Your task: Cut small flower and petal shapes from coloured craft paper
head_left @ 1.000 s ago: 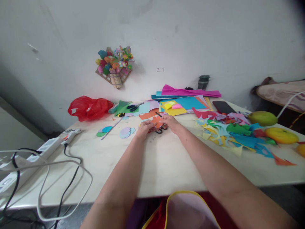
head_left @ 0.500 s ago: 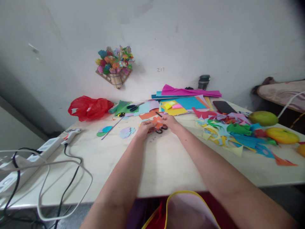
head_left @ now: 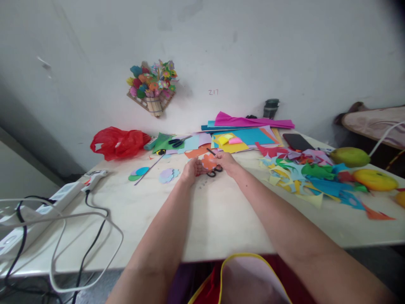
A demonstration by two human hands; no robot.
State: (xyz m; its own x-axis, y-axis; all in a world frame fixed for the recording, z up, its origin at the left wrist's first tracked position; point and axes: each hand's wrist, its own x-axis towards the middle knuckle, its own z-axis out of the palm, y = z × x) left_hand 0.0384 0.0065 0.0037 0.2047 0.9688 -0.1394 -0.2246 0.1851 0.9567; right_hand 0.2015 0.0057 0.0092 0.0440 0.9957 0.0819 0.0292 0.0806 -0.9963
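Observation:
Above the middle of the table, my right hand [head_left: 226,163] pinches an orange paper flower [head_left: 208,161] with a scalloped edge. A thin dark stick [head_left: 210,151], perhaps a pen, pokes out by the right fingertips; I cannot tell what it belongs to. My left hand [head_left: 193,169] is at the flower's left side, palm turned inward and fingers loosely apart. Just below the flower, the dark looped handles of a pair of scissors [head_left: 215,172] show; their blades are hidden. Left of my hands lie pale scalloped paper pieces [head_left: 168,175] and blue, green and purple paper rounds [head_left: 139,173].
Paper sheets [head_left: 256,137] are stacked at the back, with dark-handled scissors [head_left: 179,141] to their left. Colourful scraps [head_left: 303,175], a phone [head_left: 297,142] and mangoes [head_left: 375,180] occupy the right. A red bag [head_left: 118,143], power strip [head_left: 61,196] and cables [head_left: 101,215] are left.
My left fingers have loosened from the orange flower and turned palm inward. The flower remains in my right hand, with more of its left side showing.

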